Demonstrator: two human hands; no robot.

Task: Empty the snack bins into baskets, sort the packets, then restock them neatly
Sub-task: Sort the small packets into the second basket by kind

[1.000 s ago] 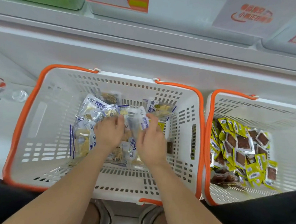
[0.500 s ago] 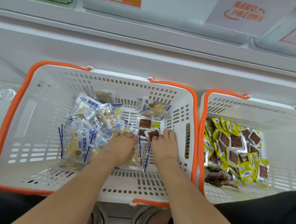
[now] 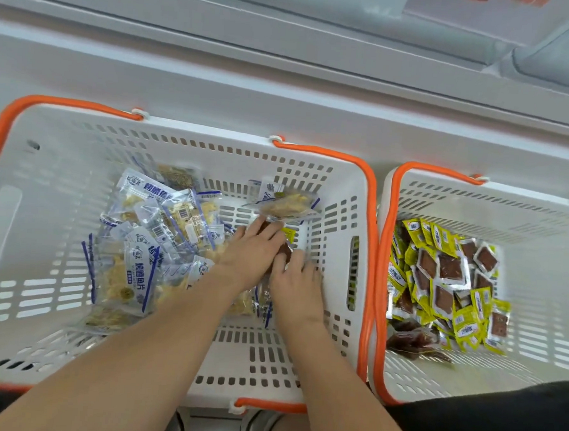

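Two white baskets with orange rims stand side by side. The left basket (image 3: 66,103) holds a heap of blue-and-white fish-slice packets (image 3: 140,266), with one more packet (image 3: 287,204) lying at its far side. The right basket (image 3: 429,167) holds several small yellow-and-brown packets (image 3: 445,285). Both my hands are inside the left basket, near its right wall. My left hand (image 3: 254,250) lies flat with its fingers stretched over the packets. My right hand (image 3: 296,276) pinches a small brown packet (image 3: 284,250) that sits between the two hands. A yellow packet corner (image 3: 288,232) shows beside my left fingertips.
A white shelf or cabinet front (image 3: 284,82) runs across behind both baskets. My shoes (image 3: 257,427) show below the left basket's near rim, and my dark trouser leg (image 3: 497,421) covers the lower right corner.
Both hands moved from the basket's middle to its right side, pushing the blue-and-white packets left. Small brown packets came into sight, and my right hand closed on one. The view tilted down.
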